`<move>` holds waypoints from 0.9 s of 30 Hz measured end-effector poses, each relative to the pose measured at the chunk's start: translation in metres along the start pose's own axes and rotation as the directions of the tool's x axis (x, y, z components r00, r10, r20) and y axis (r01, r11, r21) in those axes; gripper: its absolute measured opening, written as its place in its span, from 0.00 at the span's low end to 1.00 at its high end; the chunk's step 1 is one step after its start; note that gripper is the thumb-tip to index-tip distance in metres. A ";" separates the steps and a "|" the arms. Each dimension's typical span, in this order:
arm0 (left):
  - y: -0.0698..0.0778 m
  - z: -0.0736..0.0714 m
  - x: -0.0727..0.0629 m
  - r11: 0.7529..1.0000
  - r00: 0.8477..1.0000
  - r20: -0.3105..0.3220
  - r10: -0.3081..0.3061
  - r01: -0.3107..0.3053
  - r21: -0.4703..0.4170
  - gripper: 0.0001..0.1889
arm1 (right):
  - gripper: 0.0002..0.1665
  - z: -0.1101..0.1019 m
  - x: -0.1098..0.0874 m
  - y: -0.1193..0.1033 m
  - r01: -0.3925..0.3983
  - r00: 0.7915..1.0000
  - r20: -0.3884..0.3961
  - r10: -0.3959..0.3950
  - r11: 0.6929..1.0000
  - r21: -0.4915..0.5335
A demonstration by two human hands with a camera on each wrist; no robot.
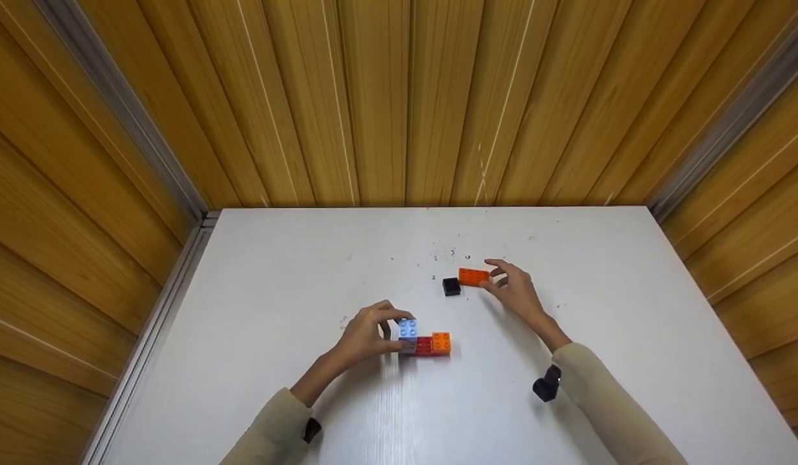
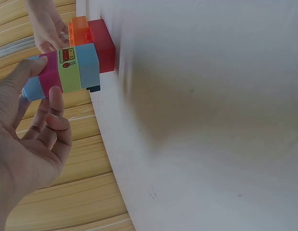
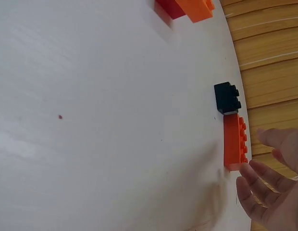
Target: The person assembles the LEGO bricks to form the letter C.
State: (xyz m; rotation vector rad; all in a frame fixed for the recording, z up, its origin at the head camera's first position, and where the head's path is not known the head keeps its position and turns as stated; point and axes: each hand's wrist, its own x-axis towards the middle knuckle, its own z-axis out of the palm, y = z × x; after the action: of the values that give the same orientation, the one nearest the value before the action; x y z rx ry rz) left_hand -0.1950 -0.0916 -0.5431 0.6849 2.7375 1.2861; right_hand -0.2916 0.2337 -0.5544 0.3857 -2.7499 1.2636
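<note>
My left hand [image 1: 361,337] pinches a tower of toy building bricks between thumb and fingers. In the left wrist view the tower shows light blue, magenta, a lime brick [image 2: 68,70] with a printed picture, and light blue again. It stands on one end of a red brick [image 2: 105,45]; a small orange brick [image 1: 441,341] sits on the other end. Farther back, my right hand [image 1: 518,296] has its fingers spread around the near end of a long orange-red brick [image 3: 232,142], fingertips close beside it. A black brick [image 1: 451,287] adjoins that brick's left end.
The bricks rest on a white table [image 1: 296,258] with small dark specks toward the back. Wood-look panels [image 1: 373,103] rise behind and at both sides. A metal rail [image 1: 147,342] runs along the left edge. Dark devices [image 1: 546,384] sit at both wrists.
</note>
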 end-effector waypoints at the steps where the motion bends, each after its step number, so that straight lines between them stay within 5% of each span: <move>1: 0.000 0.000 0.000 1.000 1.000 0.003 -0.002 0.002 -0.007 0.21 | 0.30 0.001 0.002 0.002 0.006 1.000 -0.009 -0.006 1.000 -0.012; 9: 0.002 -0.001 0.001 1.000 1.000 0.017 -0.005 0.004 0.027 0.21 | 0.33 0.009 0.015 0.014 0.042 0.999 0.015 -0.042 0.998 -0.038; 16: 0.002 -0.002 0.001 1.000 1.000 0.010 -0.027 0.027 0.010 0.22 | 0.26 0.015 0.021 0.013 0.036 0.998 0.054 -0.033 0.998 -0.048; 27: 0.003 0.001 0.000 0.999 0.999 0.006 -0.046 0.046 0.007 0.23 | 0.25 0.011 0.012 0.020 -0.008 1.000 0.001 0.008 0.999 -0.046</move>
State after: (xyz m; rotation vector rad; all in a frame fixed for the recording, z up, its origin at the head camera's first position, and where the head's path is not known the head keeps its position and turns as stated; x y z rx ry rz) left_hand -0.1933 -0.0896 -0.5413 0.6220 2.7369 1.2635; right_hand -0.3083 0.2355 -0.5744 0.3729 -2.7788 1.1996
